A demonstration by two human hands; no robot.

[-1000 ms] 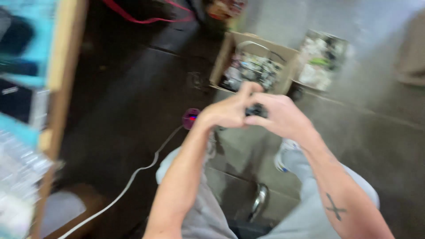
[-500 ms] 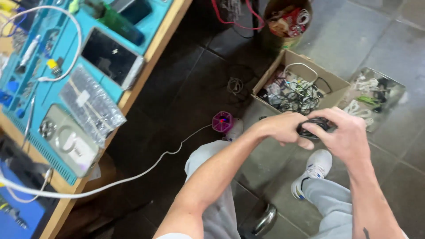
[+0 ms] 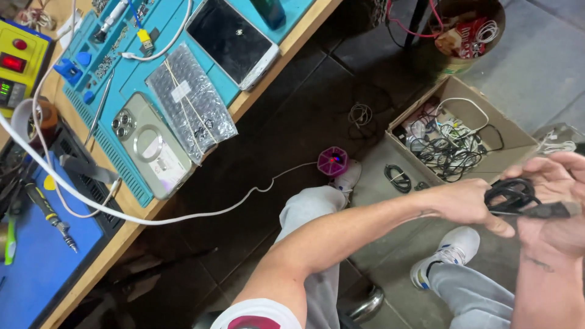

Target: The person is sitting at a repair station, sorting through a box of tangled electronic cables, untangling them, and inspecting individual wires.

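Observation:
My left hand [image 3: 472,204] and my right hand [image 3: 557,201] meet at the right edge of the view, both gripping a coiled black cable [image 3: 510,195] with a dark plug end. They hover over the floor just in front of an open cardboard box [image 3: 515,137] full of tangled black and white cables. My knees and white shoes are below the hands.
A wooden workbench at left carries a teal mat [image 3: 131,176], a phone in a clear case [image 3: 149,146], a tablet [image 3: 231,39], a bubble-wrap bag [image 3: 190,109] and a screwdriver [image 3: 52,216]. A white cord [image 3: 201,213] runs to a purple plug [image 3: 333,161]. A round bin [image 3: 466,33] stands behind the box.
The view has swung left, bringing more of the workbench into sight. My hands have shifted to the right edge, still working the black cable together.

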